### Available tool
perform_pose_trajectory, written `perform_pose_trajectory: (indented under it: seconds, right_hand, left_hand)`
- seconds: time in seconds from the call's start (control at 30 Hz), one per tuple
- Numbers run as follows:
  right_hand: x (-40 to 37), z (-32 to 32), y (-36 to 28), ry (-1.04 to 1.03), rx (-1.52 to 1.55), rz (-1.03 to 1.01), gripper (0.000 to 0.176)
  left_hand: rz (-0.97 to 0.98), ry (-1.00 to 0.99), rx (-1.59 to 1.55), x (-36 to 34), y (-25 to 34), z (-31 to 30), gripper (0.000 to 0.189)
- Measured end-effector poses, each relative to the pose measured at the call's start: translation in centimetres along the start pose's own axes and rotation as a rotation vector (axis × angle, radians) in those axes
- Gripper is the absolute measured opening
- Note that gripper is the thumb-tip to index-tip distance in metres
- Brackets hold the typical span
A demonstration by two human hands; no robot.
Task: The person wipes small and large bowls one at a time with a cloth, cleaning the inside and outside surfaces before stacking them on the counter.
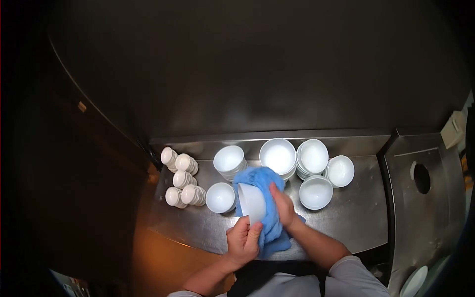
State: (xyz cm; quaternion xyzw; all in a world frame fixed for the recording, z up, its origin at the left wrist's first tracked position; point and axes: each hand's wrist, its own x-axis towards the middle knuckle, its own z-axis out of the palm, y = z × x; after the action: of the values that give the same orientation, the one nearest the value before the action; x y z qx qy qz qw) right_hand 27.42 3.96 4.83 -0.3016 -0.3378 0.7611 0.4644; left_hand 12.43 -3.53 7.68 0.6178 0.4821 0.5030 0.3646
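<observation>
A white bowl (252, 202) is tipped on its side in front of me, its opening turned to the left. My left hand (243, 241) grips its near rim, thumb on one side and fingers on the other. A blue cloth (269, 222) wraps around the bowl's right side and hangs down toward me. My right hand (283, 204) presses the cloth against the bowl; its fingertips are partly hidden in the folds. Close by on the left stands another white bowl (220, 197), and a stack of bowls (230, 159) rises behind it.
Stacked white bowls (278, 156), more stacks (313, 156) and a single-looking bowl (315, 192) stand on the steel counter (346, 218). Several stacks of small white cups (184, 163) are at the left. To the right is a steel surface with a round hole (421, 178).
</observation>
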Motion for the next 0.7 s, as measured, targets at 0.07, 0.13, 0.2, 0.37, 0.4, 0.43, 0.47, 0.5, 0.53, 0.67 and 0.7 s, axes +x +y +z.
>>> perform_pose_trajectory:
  seconds: [0.07, 0.13, 0.2, 0.37, 0.4, 0.43, 0.47, 0.5, 0.53, 0.67, 0.7]
  right_hand:
    - [-1.7, 1.1, 5.5, 0.07, -0.305, -0.603, 0.043]
    - [-3.1, 2.4, 4.5, 0.168, -0.594, -0.895, 0.046]
    - [-2.9, 1.6, 2.7, 0.174, -0.852, -0.959, 0.048]
    - [-4.6, 0.8, -2.2, -0.043, -0.254, -0.39, 0.041]
    - [-4.7, 0.9, -2.4, 0.018, -0.188, -0.357, 0.039]
    - [-4.7, 1.2, -2.6, 0.07, -0.126, -0.324, 0.038]
    - [-4.5, 1.6, -2.5, 0.115, -0.066, -0.291, 0.037]
    - [-4.1, 2.0, -0.3, 0.134, -0.263, -0.503, 0.037]
    - [-3.7, 2.3, 1.9, 0.206, -0.485, -0.725, 0.037]
    - [-4.4, 3.8, 3.4, 0.249, -0.307, -0.626, 0.042]
    - [-4.1, 3.1, 3.2, 0.298, -0.249, -0.549, 0.044]
  left_hand:
    - [0.127, 0.211, -0.044, 0.7, 0.2, 1.6, 0.015]
    - [0.153, 0.099, 0.136, 1.9, 0.5, 1.9, 0.012]
    - [0.169, -0.09, 0.344, 2.2, 0.2, 0.5, 0.011]
    - [-0.067, -0.318, 0.102, 1.1, 4.5, -0.5, 0.009]
    - [-0.01, -0.243, -0.147, 1.0, 4.4, 0.1, 0.01]
    - [0.051, -0.157, -0.394, 0.7, 3.8, 1.2, 0.013]
    - [0.118, -0.064, -0.639, 0.6, 3.0, 1.8, 0.016]
    - [0.236, -0.085, -0.566, 1.0, 1.4, 1.7, 0.027]
    - [0.212, -0.037, -0.578, 1.6, 1.1, 2.0, 0.027]
    - [0.034, 0.036, -0.769, 1.7, 0.4, 2.4, 0.03]
    - [-0.022, 0.023, -0.88, 1.4, 0.4, 2.0, 0.031]
